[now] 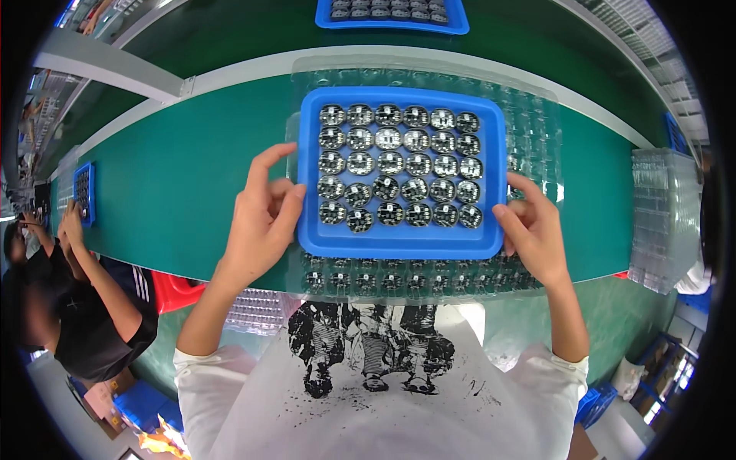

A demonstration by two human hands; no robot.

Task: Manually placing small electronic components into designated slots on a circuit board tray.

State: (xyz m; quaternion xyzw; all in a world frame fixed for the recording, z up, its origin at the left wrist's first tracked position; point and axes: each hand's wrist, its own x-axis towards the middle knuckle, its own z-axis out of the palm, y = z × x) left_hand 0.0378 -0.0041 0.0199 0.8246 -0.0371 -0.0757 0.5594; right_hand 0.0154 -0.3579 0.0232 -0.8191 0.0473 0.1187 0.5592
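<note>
A blue plastic tray [402, 249] is in front of me, carrying several rows of round, shiny black-and-silver parts [391, 162]. My left hand [257, 222] grips the tray's left edge, thumb against the rim and index finger stretched farther up the side. At the right edge, my right hand [538, 234] holds the tray with its thumb on the rim and its other fingers bent, partly hidden. Under the tray lies a transparent moulded plastic sheet [533, 115] with pockets. Similar small parts [391, 280] show through its pockets along the near side.
The green worktable [169, 169] runs left and right. Another blue tray of parts [392, 29] sits beyond the pale rail. Stacked transparent trays [661, 218] stand at the right end. A person [100, 314] in black works at the far left beside a blue tray [86, 192].
</note>
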